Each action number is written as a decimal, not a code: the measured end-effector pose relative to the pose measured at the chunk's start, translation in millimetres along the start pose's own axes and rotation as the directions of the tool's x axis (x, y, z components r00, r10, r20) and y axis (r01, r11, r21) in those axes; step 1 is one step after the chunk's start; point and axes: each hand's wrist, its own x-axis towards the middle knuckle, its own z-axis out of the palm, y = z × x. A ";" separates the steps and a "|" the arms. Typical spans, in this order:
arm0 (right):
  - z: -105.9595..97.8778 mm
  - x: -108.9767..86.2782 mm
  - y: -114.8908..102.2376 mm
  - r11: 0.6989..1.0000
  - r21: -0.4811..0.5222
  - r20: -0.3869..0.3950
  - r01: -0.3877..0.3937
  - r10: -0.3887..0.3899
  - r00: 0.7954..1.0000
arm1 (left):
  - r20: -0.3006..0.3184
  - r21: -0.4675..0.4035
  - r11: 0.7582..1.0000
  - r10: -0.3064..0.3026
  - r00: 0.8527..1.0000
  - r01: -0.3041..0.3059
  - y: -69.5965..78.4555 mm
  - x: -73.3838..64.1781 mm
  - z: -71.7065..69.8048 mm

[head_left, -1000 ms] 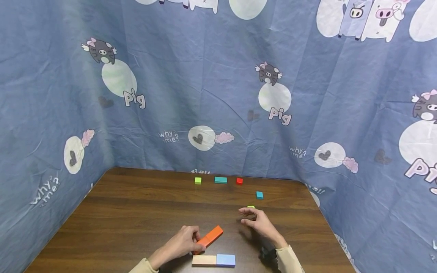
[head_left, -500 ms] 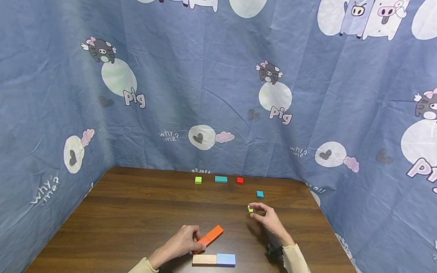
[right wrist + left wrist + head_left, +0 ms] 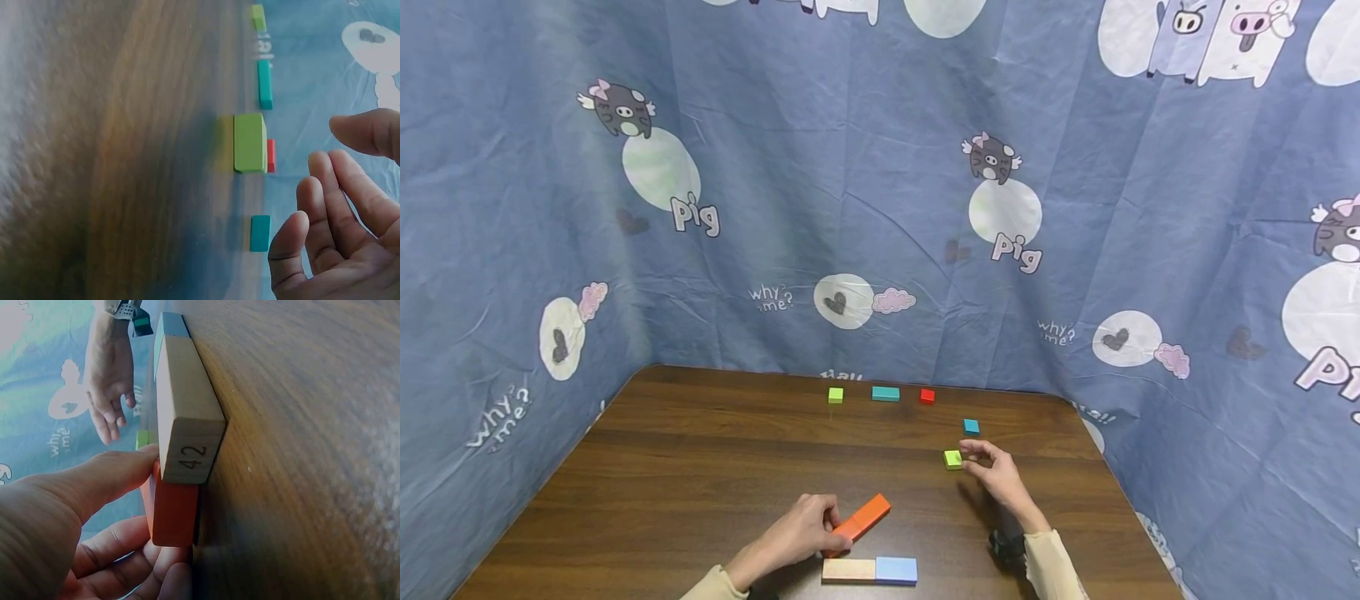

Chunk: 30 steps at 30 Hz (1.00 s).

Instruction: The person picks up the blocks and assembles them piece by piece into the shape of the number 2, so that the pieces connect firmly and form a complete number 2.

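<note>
My left hand (image 3: 802, 530) pinches the near end of an orange bar (image 3: 867, 513), seen from the head as two orange blocks end to end, lying slantwise on the table. In the left wrist view the thumb and fingers lie either side of the orange block (image 3: 174, 515). Just nearer lies a plain wooden block (image 3: 848, 571) marked 42, end to end with a light blue block (image 3: 897, 570). My right hand (image 3: 1002, 480) holds nothing, thumb and fingers apart, just right of a small lime-green block (image 3: 952, 460). From the right wrist, that green block (image 3: 250, 142) stands apart from the fingers.
Toward the table's back edge lie another lime-green block (image 3: 836, 396), a long teal block (image 3: 885, 394) and a red block (image 3: 928, 397). A small blue block (image 3: 972, 427) lies beyond my right hand. A blue patterned cloth (image 3: 760, 225) hangs around the dark wooden table (image 3: 647, 500).
My right hand came over the small lime-green block, had its fingers around it, then drew off to the right, leaving it on the table. My left hand and the orange bar stayed put.
</note>
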 end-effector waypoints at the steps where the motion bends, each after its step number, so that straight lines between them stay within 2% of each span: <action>1: 0.4 2.3 4.5 1.000 -0.008 -0.008 0.003 -0.003 1.000 | -0.001 -0.001 1.000 0.001 1.000 -0.001 0.1 -0.1 -0.1; 8: -0.2 12.2 16.4 0.998 0.018 0.013 -0.057 0.057 0.998 | 0.003 -0.010 1.000 -0.009 1.000 0.009 1.2 -0.6 -0.6; 12: 0.3 12.8 18.8 0.997 -0.004 0.033 -0.078 0.079 0.996 | 0.006 -0.007 1.000 -0.008 1.000 0.008 1.1 -0.9 -0.6; 22: 3.5 14.2 26.6 0.995 -0.065 0.026 -0.076 0.077 0.997 | 0.017 -0.022 1.000 -0.014 1.000 0.015 2.2 -1.6 -2.2; 30: 2.6 15.5 27.6 0.991 -0.119 0.061 -0.066 0.074 0.995 | 0.021 -0.008 0.999 -0.034 0.999 0.034 0.5 -0.7 -1.5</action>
